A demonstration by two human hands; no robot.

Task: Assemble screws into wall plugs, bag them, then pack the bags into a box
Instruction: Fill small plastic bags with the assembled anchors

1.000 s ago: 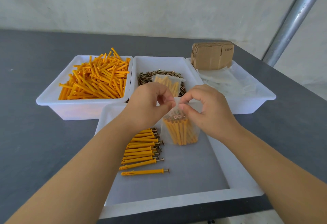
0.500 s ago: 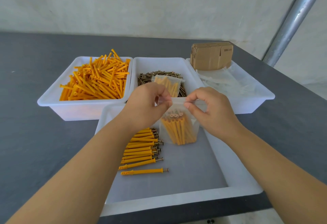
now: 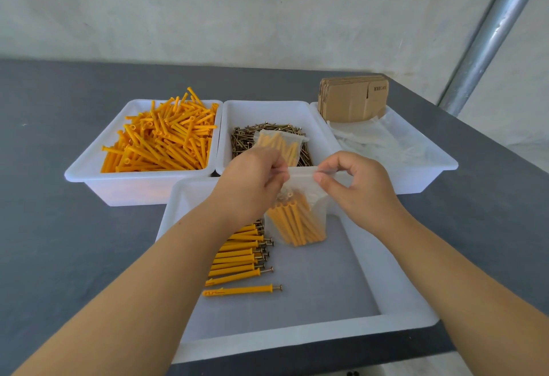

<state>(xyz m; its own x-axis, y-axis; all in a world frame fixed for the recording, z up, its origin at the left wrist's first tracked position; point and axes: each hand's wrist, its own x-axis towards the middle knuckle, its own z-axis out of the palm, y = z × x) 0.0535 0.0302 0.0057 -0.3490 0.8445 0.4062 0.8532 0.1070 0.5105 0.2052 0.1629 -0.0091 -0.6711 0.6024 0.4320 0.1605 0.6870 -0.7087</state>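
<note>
Head view, centre frame: left hand [image 3: 252, 185] and right hand [image 3: 356, 188] both pinch the top edge of a clear bag [image 3: 300, 215] of plug-and-screw sets, held upright over the near tray [image 3: 395, 283]. Versus a second ago the hands have slid apart along the strip, so sealing looks nearly done. Four trays: plugs [image 3: 160, 141] upper left, screws [image 3: 243, 138] with one filled bag [image 3: 280, 144] on top, empty bags and flat cartons [image 3: 353, 98] upper right. About ten assembled sets [image 3: 240, 252] lie loose, unbagged.

1 head-worn wide-angle view looks forward and down from close above the near tray [image 3: 297, 337], both forearms entering from the frame's lower corners
</note>
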